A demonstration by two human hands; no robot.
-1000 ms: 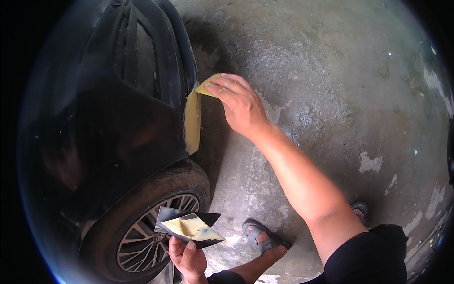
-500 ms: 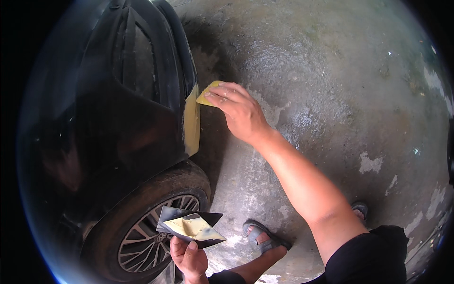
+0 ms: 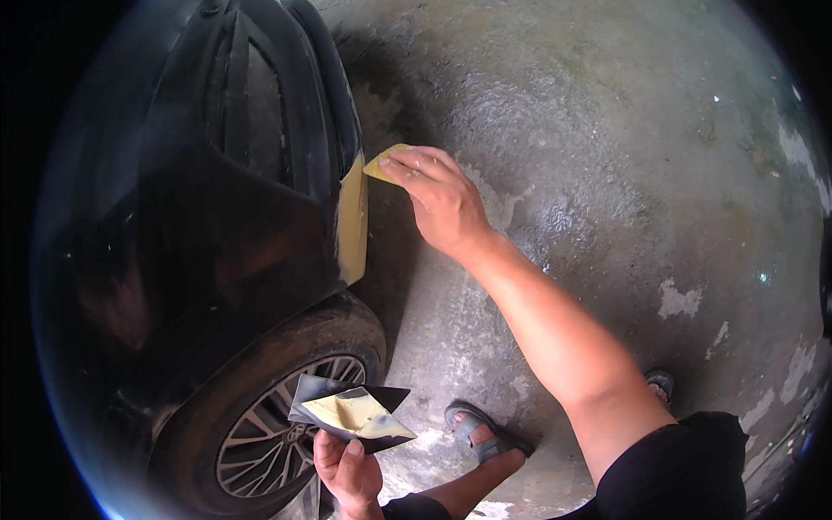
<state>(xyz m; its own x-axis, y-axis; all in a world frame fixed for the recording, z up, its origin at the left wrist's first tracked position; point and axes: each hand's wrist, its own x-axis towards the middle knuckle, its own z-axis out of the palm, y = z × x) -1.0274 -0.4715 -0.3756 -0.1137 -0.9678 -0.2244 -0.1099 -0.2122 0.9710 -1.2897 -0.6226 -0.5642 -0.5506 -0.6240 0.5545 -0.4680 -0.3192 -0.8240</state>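
Observation:
A yellow putty spreader [image 3: 386,162] is pinched in the closed fingers of my right hand [image 3: 446,198], its edge at the upper end of a putty-covered strip. That strip of pale yellow putty [image 3: 352,227] coats the edge of the dark car's bumper [image 3: 251,234]. Low in the view, my left hand [image 3: 348,472] grips a dark mixing plate [image 3: 381,443] from below. A mound of pale yellow putty [image 3: 357,413] lies on it, and a second dark flat plate or blade [image 3: 310,392] sticks out beside it.
Behind my left hand is the car's wheel [image 3: 277,433] with a spoked rim. The concrete floor [image 3: 589,217] is wet-looking and patchy. My sandalled foot [image 3: 478,431] stands right of the wheel, and the other sandal [image 3: 660,384] shows beyond my right arm.
My right hand has shifted slightly up and right with the spreader, which has turned a little. The left hand and the plate have hardly moved.

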